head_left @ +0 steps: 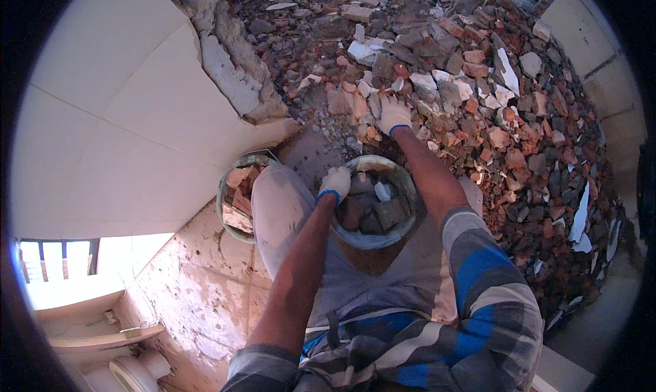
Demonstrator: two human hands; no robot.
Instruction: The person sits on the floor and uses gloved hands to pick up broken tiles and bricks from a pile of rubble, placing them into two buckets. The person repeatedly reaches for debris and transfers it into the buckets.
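Note:
My left hand point(335, 182), in a pale work glove with a blue cuff, is closed over the left rim of a round bucket point(375, 241) between my knees. Grey and dark rubble chunks point(372, 218) and a small white piece point(383, 190) lie inside the bucket. Beyond its far rim, my right hand point(393, 113), gloved the same way, rests on the rubble pile point(499, 112) with fingers stretched out. A grey chunk point(374, 105) lies against the fingers; I see no grip on it.
A second bucket point(220, 204) holding brick pieces point(240, 179) stands by my left knee. A broken wall edge point(239, 71) juts out beyond it. Dusty floor tiles point(212, 276) lie at left, with a toilet point(133, 373) at lower left. Tall rubble spreads to the right.

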